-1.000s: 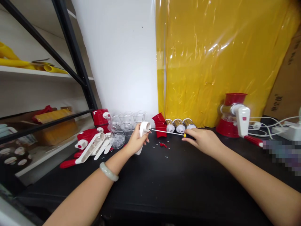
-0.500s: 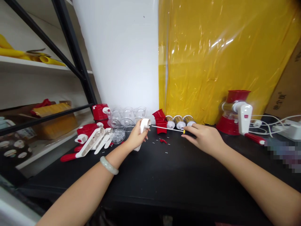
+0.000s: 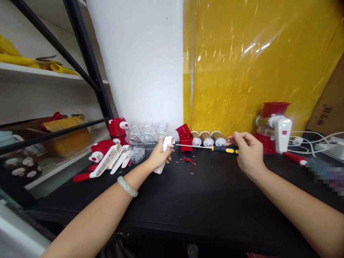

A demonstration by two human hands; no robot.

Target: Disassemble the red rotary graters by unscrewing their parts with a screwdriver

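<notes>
My left hand (image 3: 158, 156) is closed around a white plastic crank arm (image 3: 160, 168), with its round socket end (image 3: 168, 142) turned to the right. A long screwdriver (image 3: 225, 149) with a dark blue and yellow handle lies level, its shaft tip inside that socket. My right hand (image 3: 250, 152) is at the rear end of the handle, fingers curled and thumb raised; the butt of the handle is hidden by the hand. Below the shaft, a small red plastic piece (image 3: 188, 160) and several small metal pins lie on the black table (image 3: 204, 200).
White crank arms (image 3: 106, 161), red bases (image 3: 117, 127) and clear plastic cups (image 3: 147, 130) stand at the left. Red hoppers (image 3: 185, 138) and grater drums (image 3: 206, 138) line the back. An assembled rotary grater (image 3: 274, 125) and white cables (image 3: 314, 141) are at the right; shelves (image 3: 61, 80) at far left.
My right hand has moved right along the screwdriver to the rear of its handle, uncovering most of the handle. The left hand still holds the crank arm, the tip still in the socket.
</notes>
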